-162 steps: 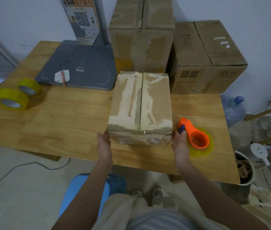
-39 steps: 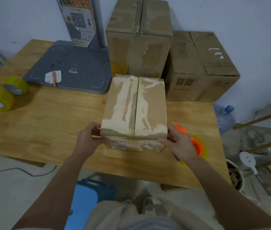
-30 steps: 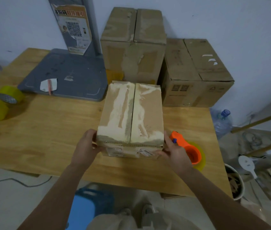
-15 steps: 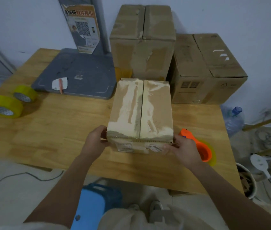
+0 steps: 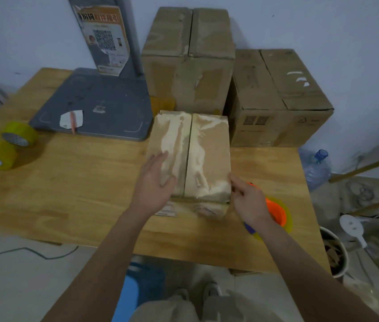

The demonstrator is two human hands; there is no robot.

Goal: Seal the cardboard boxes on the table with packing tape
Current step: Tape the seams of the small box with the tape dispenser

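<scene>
Moving up from the box's near corners, the hands have let go of its sides: the left hand now lies flat, fingers straight, on the box's left flap, while the right hand hovers loosely curled at its right near corner, holding nothing. The box sits at the desk's near edge, seam untaped. The dispenser waits just right of the box; picking it up seems next.
</scene>
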